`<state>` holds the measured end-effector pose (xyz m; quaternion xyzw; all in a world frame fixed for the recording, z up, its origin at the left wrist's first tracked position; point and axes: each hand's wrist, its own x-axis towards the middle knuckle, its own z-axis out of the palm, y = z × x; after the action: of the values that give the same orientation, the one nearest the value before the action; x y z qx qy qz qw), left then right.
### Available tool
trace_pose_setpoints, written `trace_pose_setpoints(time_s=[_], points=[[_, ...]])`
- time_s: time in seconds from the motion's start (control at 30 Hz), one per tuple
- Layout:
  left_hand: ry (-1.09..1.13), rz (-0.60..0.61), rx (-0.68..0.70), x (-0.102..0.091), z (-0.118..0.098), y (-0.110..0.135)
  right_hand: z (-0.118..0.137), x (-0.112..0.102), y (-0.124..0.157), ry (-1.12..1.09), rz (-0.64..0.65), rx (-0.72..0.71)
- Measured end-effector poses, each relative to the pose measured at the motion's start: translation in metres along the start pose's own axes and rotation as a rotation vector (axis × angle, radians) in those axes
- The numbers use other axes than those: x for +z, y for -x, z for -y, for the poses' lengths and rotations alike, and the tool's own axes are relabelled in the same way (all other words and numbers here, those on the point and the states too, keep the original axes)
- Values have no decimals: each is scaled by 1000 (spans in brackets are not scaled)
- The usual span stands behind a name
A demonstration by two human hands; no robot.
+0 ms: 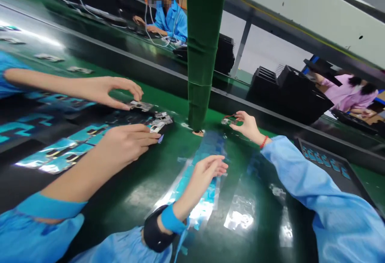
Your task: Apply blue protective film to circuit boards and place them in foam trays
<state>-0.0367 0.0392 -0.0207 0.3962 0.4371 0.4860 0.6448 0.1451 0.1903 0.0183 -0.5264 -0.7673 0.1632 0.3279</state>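
Note:
My left hand (209, 168), with a black band and a blue strap at the wrist, hovers over a strip of blue film pieces (194, 182) in clear sheeting. Its fingers are loosely stretched, with nothing visible in them. At the foot of the green post (200, 54), my right hand (248, 128), wearing a red bracelet, pinches a small part like a circuit board (227, 121) by its edge. Blur hides the part's details. To the left, a co-worker's two hands (128, 144) handle small metal-and-board assemblies (161, 121).
Blue-patterned sheets (67, 146) lie under the co-worker's arms. A black tray (326, 160) with blue pieces stands at right, beside clear plastic sheets (240, 211). Black bins (288, 94) stand behind the bench ledge. Other people sit across the bench.

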Motion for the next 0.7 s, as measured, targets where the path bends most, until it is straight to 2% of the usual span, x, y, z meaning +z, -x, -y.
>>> trace_pose_setpoints(time_s=[0.1,0.2,0.27,0.37,0.47,0.57,0.7], points=[[102,60,-86,7,-4,8,21,-31,60,-56,18,-72],[145,158,-160,15,-6,16,41,-40,120,-104,88,-181],[131,205,-196,19,-5,19,50,-41,147,-116,128,-222],[72,201,-232,21,-4,20,59,-48,167,-179,149,-208],[14,173,-238,19,-4,21,67,-64,176,-224,47,-116],[-7,207,-271,19,-8,24,75,-80,184,-226,-54,-3],[29,234,-304,22,-12,29,76,-85,194,-274,-31,64]])
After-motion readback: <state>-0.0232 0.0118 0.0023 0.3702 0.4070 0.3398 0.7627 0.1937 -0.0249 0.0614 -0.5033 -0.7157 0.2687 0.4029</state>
